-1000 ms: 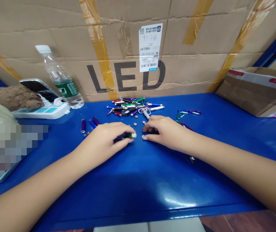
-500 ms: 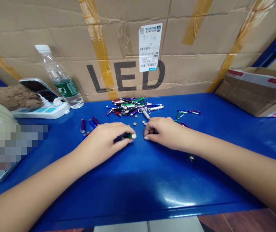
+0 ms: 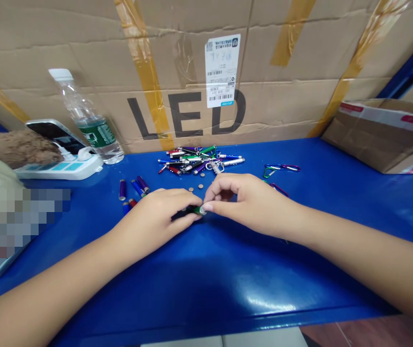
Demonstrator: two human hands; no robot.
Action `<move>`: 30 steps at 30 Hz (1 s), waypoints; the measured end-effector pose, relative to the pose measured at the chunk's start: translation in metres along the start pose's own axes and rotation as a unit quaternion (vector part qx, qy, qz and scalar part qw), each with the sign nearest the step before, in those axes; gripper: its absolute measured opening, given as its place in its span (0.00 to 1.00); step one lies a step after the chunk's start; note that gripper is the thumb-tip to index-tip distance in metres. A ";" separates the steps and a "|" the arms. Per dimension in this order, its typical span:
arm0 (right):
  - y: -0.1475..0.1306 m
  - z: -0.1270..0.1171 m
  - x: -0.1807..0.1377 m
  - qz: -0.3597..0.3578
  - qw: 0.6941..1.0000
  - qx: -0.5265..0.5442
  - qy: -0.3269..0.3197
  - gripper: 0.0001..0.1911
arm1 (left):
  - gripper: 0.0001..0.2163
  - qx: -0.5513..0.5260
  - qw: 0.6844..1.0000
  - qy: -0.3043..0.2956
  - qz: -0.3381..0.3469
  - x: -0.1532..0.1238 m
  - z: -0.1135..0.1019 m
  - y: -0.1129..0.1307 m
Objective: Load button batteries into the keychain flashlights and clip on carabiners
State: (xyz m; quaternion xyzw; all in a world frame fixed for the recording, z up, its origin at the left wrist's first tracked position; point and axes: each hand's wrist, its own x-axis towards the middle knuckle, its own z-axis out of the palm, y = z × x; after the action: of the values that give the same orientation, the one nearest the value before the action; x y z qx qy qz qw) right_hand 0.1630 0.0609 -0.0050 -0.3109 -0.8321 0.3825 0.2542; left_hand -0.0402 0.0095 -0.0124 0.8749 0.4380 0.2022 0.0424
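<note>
My left hand (image 3: 166, 212) grips a small green metal flashlight tube (image 3: 196, 210), its silvery end turned to the right. Thumb and fingertips of my right hand (image 3: 239, 197) are pinched together at that end of the tube; whatever lies between them is too small or hidden to name. Button cells (image 3: 200, 186) lie on the table just beyond my hands. Behind them is a pile of colourful mini flashlights (image 3: 199, 159) with clips. Several loose purple, blue and red tubes (image 3: 122, 189) lie beyond my left hand.
Green and purple carabiner clips (image 3: 272, 171) lie on the blue table (image 3: 228, 279) at the right. A water bottle (image 3: 98, 130), a power strip (image 3: 61, 168) and a phone (image 3: 52, 130) are at the left. Cardboard boxes (image 3: 380, 140) stand at the back and right.
My right hand has moved left, bringing its pinched fingertips to the end of the green tube. My left hand keeps hold of the tube, nearly in place.
</note>
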 end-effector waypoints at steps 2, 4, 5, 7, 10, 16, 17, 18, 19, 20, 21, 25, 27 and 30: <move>0.001 0.003 0.000 -0.016 1.000 -0.010 0.011 0.03 | 0.07 0.000 1.000 -0.001 -0.005 0.000 0.000 0.000; 0.003 0.004 0.000 -0.039 0.999 -0.020 0.022 0.03 | 0.07 -0.001 1.000 0.001 -0.012 0.000 0.000 0.000; 0.004 0.004 0.000 -0.050 0.998 -0.024 0.028 0.04 | 0.08 -0.001 1.000 0.002 -0.014 -0.001 0.001 -0.001; 0.005 0.004 -0.001 -0.064 0.997 -0.028 0.035 0.04 | 0.08 -0.003 1.000 0.006 -0.015 -0.001 0.001 -0.002; 0.005 0.002 -0.003 -0.091 0.994 -0.047 0.048 0.03 | 0.07 -0.009 1.000 0.010 -0.015 -0.002 0.001 -0.002; 0.005 -0.010 -0.006 -0.194 0.970 -0.142 0.033 0.04 | 0.09 -0.014 1.000 0.013 -0.020 -0.002 0.000 -0.005; 0.006 -0.011 -0.006 -0.191 0.969 -0.156 0.015 0.04 | 0.09 -0.015 1.000 0.013 -0.023 -0.002 0.000 -0.005; 0.007 -0.012 -0.006 -0.185 0.968 -0.167 -0.008 0.04 | 0.09 -0.016 0.999 0.014 -0.026 -0.002 0.000 -0.007; 0.008 -0.011 -0.006 -0.177 0.968 -0.177 -0.032 0.04 | 0.10 -0.016 0.999 0.014 -0.030 -0.002 0.000 -0.008; 0.010 -0.009 -0.005 -0.168 0.967 -0.184 -0.055 0.04 | 0.10 -0.016 0.999 0.015 -0.034 -0.002 0.001 -0.009; 0.012 -0.006 -0.005 -0.161 0.966 -0.189 -0.073 0.04 | 0.10 -0.015 0.999 0.016 -0.037 -0.002 0.001 -0.010; 0.015 0.008 -0.002 -0.135 0.963 -0.206 -0.112 0.08 | 0.11 -0.012 0.999 0.022 -0.035 -0.002 0.002 -0.012; 0.013 0.012 -0.001 -0.104 0.966 -0.206 -0.121 0.08 | 0.10 -0.008 0.999 0.024 -0.030 -0.002 0.002 -0.011; 0.006 0.013 0.001 -0.048 0.969 -0.194 -0.141 0.03 | 0.10 -0.003 0.999 0.022 -0.025 -0.002 0.001 -0.011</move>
State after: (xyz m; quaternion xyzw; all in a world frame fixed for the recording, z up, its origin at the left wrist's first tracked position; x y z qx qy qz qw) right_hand 0.1553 0.0582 -0.0172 -0.2564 -0.9321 0.2407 0.0869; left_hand -0.0491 0.0145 -0.0171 0.8589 0.4599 0.2218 0.0408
